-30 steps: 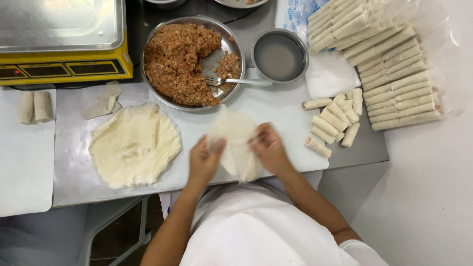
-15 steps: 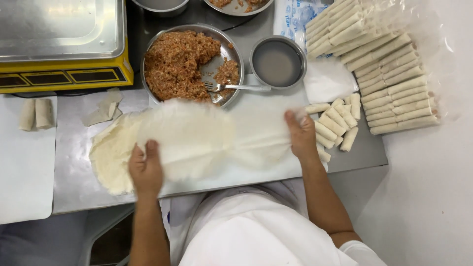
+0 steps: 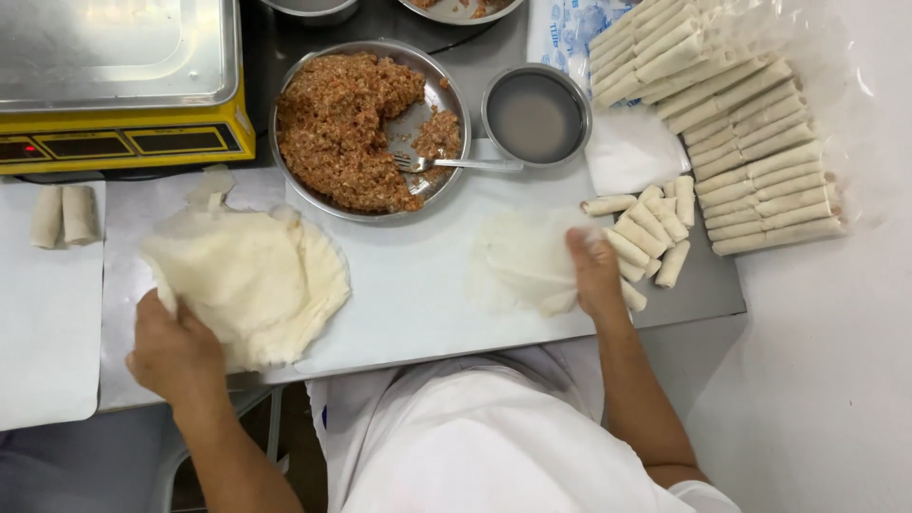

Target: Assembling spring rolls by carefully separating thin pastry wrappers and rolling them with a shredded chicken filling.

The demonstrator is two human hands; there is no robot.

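- Two hands working, well apart: left hand (image 3: pixel 176 347) at lower left of the frame, right hand (image 3: pixel 594 271) right of centre.
- Left hand fingers curled onto the near edge of the wrapper stack (image 3: pixel 252 275), pressing it to the white board (image 3: pixel 408 285). Stack looks ruffled, top sheets lifted at the far edge.
- Right hand fingers closed on the edge of a single thin wrapper (image 3: pixel 518 261), which lies partly folded on the board, centre-right, just beside the loose rolls (image 3: pixel 646 228).
- Filling pan (image 3: pixel 366 128) with fork (image 3: pixel 456 163) sits at upper centre; small bowl of cloudy liquid (image 3: pixel 535 116) just right of it.
- Finished rolls stacked in rows (image 3: pixel 731 123) at upper right; two rolls (image 3: pixel 64 215) at far left; yellow scale (image 3: pixel 119 85) at upper left.
- My read on doing this well: keep the stack pinned flat so only one sheet comes away, hold the sheet lightly by its edge so it doesn't tear, and spread it flat on bare board, clear of the loose rolls.
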